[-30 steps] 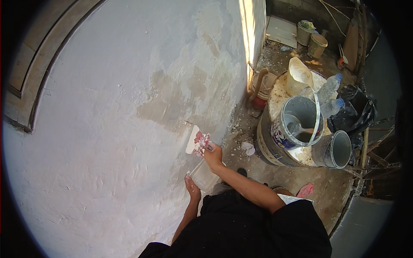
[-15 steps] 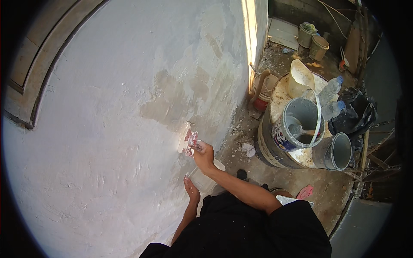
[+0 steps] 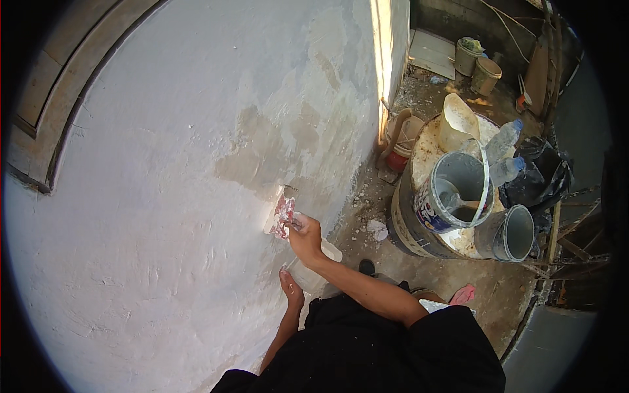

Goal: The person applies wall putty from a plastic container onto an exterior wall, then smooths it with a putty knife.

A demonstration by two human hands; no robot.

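My right hand (image 3: 305,237) is closed on a putty knife (image 3: 283,214), its wide blade marked with white and red patches and laid against the pale plastered wall (image 3: 151,216), just below a beige-grey blotch. Below it, my left hand (image 3: 290,283) grips a pale, translucent shallow tray (image 3: 308,273), held close to the wall and partly hidden behind my right hand and forearm.
To my right stands a drum (image 3: 409,223) bearing a bucket (image 3: 432,196), a grey pail (image 3: 504,232), a cream jug (image 3: 457,124) and plastic bottles (image 3: 508,136). A black bag (image 3: 547,167) and more buckets (image 3: 486,77) lie beyond. A pink cloth (image 3: 463,294) lies on the floor.
My right hand has moved left with the putty knife along the wall, its blade now turned flatter to the surface. My left hand with the tray has shifted only slightly.
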